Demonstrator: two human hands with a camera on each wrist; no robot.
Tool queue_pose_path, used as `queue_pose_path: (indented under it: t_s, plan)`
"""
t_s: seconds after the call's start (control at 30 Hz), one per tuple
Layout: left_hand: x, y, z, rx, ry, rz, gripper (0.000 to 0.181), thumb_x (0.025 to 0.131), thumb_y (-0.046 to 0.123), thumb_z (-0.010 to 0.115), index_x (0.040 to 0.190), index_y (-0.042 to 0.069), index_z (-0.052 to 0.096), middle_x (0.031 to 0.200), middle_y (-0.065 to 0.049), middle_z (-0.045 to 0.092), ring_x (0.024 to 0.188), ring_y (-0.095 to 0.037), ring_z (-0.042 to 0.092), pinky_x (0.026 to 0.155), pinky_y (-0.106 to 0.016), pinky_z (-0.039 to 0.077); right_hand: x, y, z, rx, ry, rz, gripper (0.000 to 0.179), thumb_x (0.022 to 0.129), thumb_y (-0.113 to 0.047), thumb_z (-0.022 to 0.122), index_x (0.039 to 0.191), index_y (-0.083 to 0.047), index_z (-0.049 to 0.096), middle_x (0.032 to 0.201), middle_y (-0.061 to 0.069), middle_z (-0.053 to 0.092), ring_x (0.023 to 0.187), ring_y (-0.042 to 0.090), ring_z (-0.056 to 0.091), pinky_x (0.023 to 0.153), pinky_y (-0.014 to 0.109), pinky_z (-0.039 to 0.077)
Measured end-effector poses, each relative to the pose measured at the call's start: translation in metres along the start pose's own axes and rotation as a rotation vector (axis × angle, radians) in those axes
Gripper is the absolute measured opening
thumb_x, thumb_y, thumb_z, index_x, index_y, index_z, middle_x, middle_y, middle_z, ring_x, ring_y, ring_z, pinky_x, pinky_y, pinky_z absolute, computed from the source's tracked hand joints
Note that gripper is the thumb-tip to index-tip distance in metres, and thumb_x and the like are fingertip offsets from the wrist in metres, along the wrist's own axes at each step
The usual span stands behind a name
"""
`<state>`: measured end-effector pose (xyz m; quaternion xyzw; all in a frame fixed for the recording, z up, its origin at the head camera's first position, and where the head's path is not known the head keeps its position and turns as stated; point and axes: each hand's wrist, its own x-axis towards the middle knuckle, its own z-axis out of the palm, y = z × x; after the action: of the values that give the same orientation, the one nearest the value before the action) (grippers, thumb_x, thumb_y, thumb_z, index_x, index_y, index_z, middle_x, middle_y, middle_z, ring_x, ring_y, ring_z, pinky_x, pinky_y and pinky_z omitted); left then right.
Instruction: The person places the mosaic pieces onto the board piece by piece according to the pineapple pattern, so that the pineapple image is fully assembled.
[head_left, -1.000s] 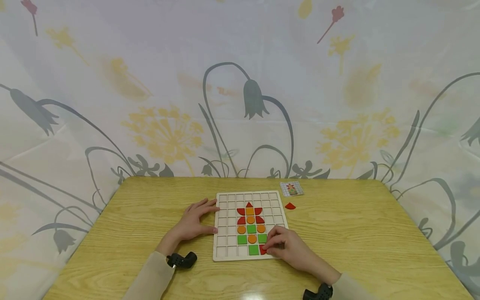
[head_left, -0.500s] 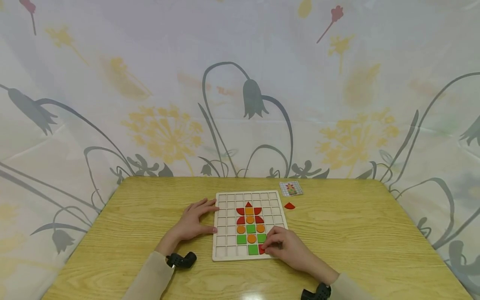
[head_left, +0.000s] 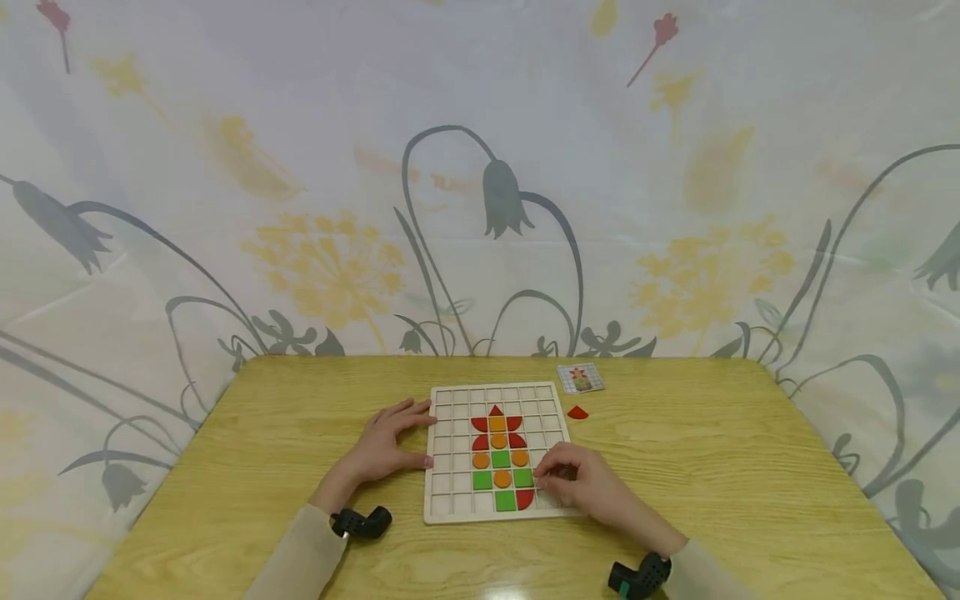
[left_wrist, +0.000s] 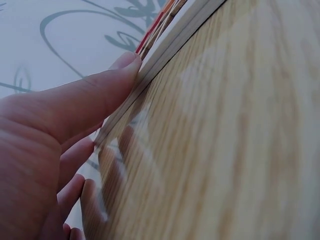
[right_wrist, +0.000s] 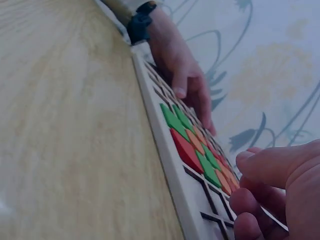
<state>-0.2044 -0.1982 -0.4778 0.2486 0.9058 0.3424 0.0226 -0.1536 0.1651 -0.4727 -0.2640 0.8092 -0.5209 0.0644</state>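
A pale wooden grid board lies on the table, with green squares, orange discs and red pieces forming a figure. My left hand rests at the board's left edge; its thumb touches the rim in the left wrist view. Over the lower right of the board is my right hand, fingers bent and thumb near them, with nothing seen between them. Just left of its fingertips lies a red quarter-round piece in a bottom-row cell, beside a green square; the right wrist view shows this red piece lying in the grid.
A loose red quarter-round piece lies on the table right of the board. Behind it is a small picture card showing a coloured figure on a grid. The wooden table meets a flower-patterned cloth at its far edge.
My right hand has let go of the red quarter-round piece in the bottom row and moved slightly up and right, uncovering it. The left hand stays at the board's edge.
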Motion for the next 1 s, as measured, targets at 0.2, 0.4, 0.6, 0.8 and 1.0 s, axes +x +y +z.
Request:
queue_pose_path:
  t_s: [0.2, 0.4, 0.6, 0.8, 1.0]
  plan:
    - [0.001, 0.0, 0.001, 0.01, -0.002, 0.004, 0.063, 0.082, 0.039, 0.082, 0.137, 0.015, 0.062, 0.156, -0.006, 0.04, 0.148, -0.036, 0.022, 0.113, -0.064, 0.01, 0.004, 0.007, -0.019, -0.041, 0.108, 0.059, 0.006, 0.093, -0.009, 0.07, 0.098, -0.009, 0.075, 0.1, 0.004, 0.068, 0.084, 0.012, 0.061, 0.073, 0.025, 0.052]
    - [0.002, 0.001, 0.001, -0.007, -0.011, -0.005, 0.063, 0.082, 0.038, 0.082, 0.137, 0.015, 0.062, 0.156, -0.006, 0.04, 0.148, -0.036, 0.021, 0.113, -0.064, 0.008, 0.008, 0.022, -0.042, -0.095, 0.331, 0.152, 0.012, 0.093, -0.006, 0.07, 0.104, -0.005, 0.075, 0.107, 0.01, 0.069, 0.092, 0.019, 0.065, 0.074, 0.026, 0.053]
    - [0.004, 0.001, 0.0, -0.017, -0.019, -0.016, 0.064, 0.081, 0.039, 0.082, 0.138, 0.016, 0.062, 0.157, -0.003, 0.039, 0.149, -0.033, 0.02, 0.114, -0.062, 0.007, 0.011, 0.035, -0.064, -0.095, 0.437, 0.219, 0.025, 0.095, -0.003, 0.066, 0.119, 0.002, 0.069, 0.124, 0.022, 0.064, 0.106, 0.037, 0.065, 0.079, 0.023, 0.053]
    - [0.002, 0.001, 0.0, -0.015, -0.007, -0.004, 0.062, 0.082, 0.037, 0.082, 0.137, 0.015, 0.063, 0.156, -0.006, 0.04, 0.148, -0.036, 0.021, 0.113, -0.064, 0.009, 0.022, 0.052, -0.07, -0.136, 0.385, 0.211, 0.03, 0.095, -0.005, 0.067, 0.124, 0.0, 0.068, 0.124, 0.019, 0.066, 0.112, 0.036, 0.062, 0.088, 0.031, 0.052]
    - [-0.001, 0.001, -0.002, -0.015, -0.004, -0.007, 0.062, 0.083, 0.037, 0.081, 0.137, 0.013, 0.062, 0.156, -0.007, 0.04, 0.148, -0.037, 0.022, 0.113, -0.065, 0.009, 0.032, 0.054, -0.063, -0.233, 0.305, 0.192, 0.028, 0.093, -0.007, 0.068, 0.121, -0.003, 0.071, 0.12, 0.016, 0.068, 0.112, 0.034, 0.062, 0.091, 0.042, 0.049]
